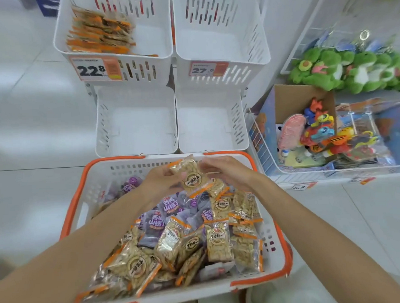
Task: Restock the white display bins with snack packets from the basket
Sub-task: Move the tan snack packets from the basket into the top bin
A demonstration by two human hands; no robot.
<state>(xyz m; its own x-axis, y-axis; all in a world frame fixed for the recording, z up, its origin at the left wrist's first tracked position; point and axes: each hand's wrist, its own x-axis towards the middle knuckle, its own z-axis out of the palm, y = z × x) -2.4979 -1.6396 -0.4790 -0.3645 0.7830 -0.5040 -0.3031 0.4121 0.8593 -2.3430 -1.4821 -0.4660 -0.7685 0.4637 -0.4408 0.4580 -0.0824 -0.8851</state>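
Note:
A white basket with orange handles [82, 202] sits in front of me, filled with several tan seed packets [218, 241] and purple packets [155, 224]. My left hand [161, 181] pinches one tan snack packet [191, 174] above the basket's far end. My right hand [227, 170] reaches in from the right with its fingers curled by the packet's right edge; whether they grip it I cannot tell. Beyond the basket stand white display bins: the upper left bin [153, 39] holds several orange-edged packets [100, 33], while the upper right bin [221, 42], lower left bin [136, 129] and lower right bin [207, 125] hold nothing.
Price tags [94, 69] hang on the upper bins. To the right, a wire rack [261, 153] holds a cardboard box with colourful toys [317, 132], and green plush toys [342, 69] sit above. White tile floor lies on the left.

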